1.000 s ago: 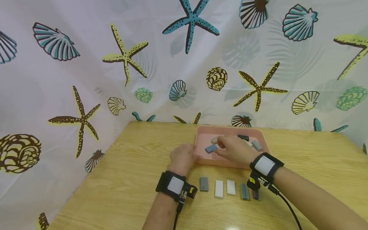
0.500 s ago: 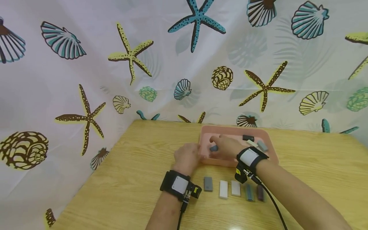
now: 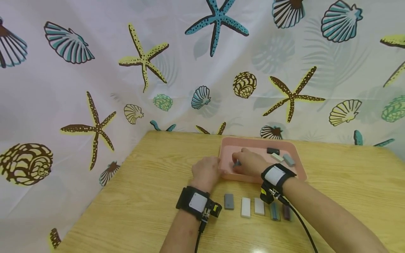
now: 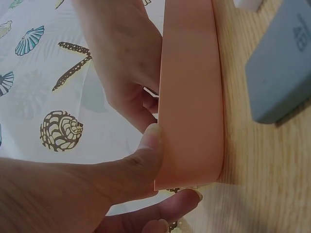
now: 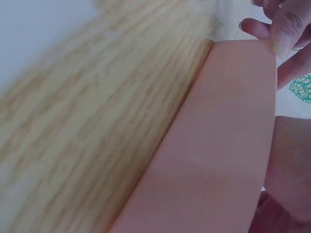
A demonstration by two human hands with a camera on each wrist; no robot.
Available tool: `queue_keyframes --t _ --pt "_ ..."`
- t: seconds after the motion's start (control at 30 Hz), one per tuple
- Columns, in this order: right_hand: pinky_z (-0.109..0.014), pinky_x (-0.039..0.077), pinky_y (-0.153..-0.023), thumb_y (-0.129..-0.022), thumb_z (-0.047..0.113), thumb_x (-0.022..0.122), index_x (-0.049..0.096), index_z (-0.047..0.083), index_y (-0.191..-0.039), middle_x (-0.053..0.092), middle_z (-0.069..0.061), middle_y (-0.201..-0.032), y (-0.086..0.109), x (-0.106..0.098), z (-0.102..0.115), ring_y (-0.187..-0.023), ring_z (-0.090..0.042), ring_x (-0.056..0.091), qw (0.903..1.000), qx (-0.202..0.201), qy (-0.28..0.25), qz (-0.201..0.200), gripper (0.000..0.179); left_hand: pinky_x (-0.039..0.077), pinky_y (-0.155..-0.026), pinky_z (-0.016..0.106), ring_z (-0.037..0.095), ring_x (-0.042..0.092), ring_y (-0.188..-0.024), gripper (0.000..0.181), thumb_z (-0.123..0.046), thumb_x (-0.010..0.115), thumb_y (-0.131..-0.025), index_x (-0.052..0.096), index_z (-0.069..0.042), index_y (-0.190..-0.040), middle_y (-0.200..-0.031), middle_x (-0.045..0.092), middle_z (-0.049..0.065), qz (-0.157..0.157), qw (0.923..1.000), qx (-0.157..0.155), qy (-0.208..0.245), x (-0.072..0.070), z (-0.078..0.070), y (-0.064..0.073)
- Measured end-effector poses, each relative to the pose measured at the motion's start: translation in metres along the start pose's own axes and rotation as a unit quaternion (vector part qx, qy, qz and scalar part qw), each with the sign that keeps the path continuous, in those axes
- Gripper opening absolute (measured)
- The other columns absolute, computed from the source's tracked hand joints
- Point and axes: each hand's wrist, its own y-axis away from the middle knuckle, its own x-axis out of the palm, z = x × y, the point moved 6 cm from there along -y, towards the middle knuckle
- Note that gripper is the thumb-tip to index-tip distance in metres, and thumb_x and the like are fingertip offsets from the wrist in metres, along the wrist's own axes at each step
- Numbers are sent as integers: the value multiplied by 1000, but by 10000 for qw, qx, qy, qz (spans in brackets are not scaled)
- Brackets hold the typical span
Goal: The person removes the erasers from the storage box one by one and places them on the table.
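A shallow pink tray (image 3: pixel 253 141) stands at the back of the table. My left hand (image 3: pixel 205 174) grips its front left corner; in the left wrist view the thumb lies on the rim of the tray (image 4: pixel 192 97) and the other fingers are outside the wall. Inside the tray, my right hand (image 3: pixel 250 163) pinches a blue eraser (image 3: pixel 237 163), mostly covered by the fingers. To the right of that hand lie a black eraser (image 3: pixel 273 151), a cream one and a grey-blue eraser (image 3: pixel 289 160). The tray wall hides the right fingertips in both wrist views.
In front of the tray is a row: a grey eraser (image 3: pixel 229 202) marked 4B, two white blocks (image 3: pixel 245 207), a blue-green striped block (image 3: pixel 275 212) and a dark purple block (image 3: pixel 286 213). A patterned curtain (image 3: pixel 177 70) hangs behind the wooden table (image 3: pixel 148 196).
My right hand has moved left inside the tray and closed its fingers on the blue eraser. A pale block it held a second ago is now out of sight. The left hand keeps its grip.
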Motion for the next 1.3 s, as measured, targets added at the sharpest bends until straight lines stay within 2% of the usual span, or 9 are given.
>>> queue_keyframes --t 0.27,0.47,0.63,0.77,0.93,1.03,1.17,1.3 --pt "-29 41 -57 -84 18 62 58 8 -94 53 -6 -82 13 -19 6 -65 -15 45 9984 -324 -104 -450 14 46 -59 39 15 56 -72 33 -40 70 -79 65 -20 -105 -89 65 -1 84 9999 -42 65 1 1 0" --pt "-27 43 -58 -85 23 61 58 11 -101 55 -6 -92 25 -33 9 -66 -11 48 9979 -156 -351 -520 20 47 -64 41 17 58 -79 39 -41 70 -79 64 -21 -111 -97 66 0 79 9998 -112 122 0 3 0" --pt "-26 46 -61 -84 22 62 59 12 -100 56 -7 -101 36 -38 8 -70 -9 52 9955 -193 -326 -864 19 45 -59 39 15 57 -74 38 -41 71 -77 65 -21 -109 -94 66 -1 22 9999 -72 142 2 4 0" --pt "-25 43 -57 -84 22 61 58 16 -106 56 -4 -102 47 -42 7 -69 -10 51 9944 -296 -257 -986 22 42 -54 36 14 53 -68 37 -40 72 -75 66 -20 -105 -86 64 -2 -40 9998 -43 193 2 2 0" --pt "-24 36 -45 -84 20 61 52 24 -118 53 -3 -92 61 -49 8 -56 -8 40 9932 -469 -153 -1054 36 41 -53 34 12 51 -66 39 -40 72 -75 66 -19 -107 -88 64 -2 2 9998 -13 197 3 0 0" --pt "-23 34 -43 -82 19 63 54 21 -111 51 -3 -90 72 -53 8 -51 -6 37 9925 -512 -96 -1103 30 41 -53 33 12 51 -66 40 -40 72 -76 65 -19 -109 -92 65 -1 26 9998 -8 181 3 -1 0" --pt "-23 33 -43 -83 21 63 56 17 -98 47 -2 -86 86 -53 6 -48 -4 36 9937 -410 0 -1040 17 39 -51 32 12 51 -66 40 -40 72 -76 65 -19 -109 -89 64 -1 88 9996 -43 248 3 0 0" --pt "-20 34 -45 -81 21 63 57 16 -97 45 1 -85 99 -52 5 -54 -2 38 9910 -506 89 -1237 18 39 -52 32 13 51 -65 39 -40 72 -76 65 -18 -108 -86 63 -2 115 9995 -47 301 3 0 0"
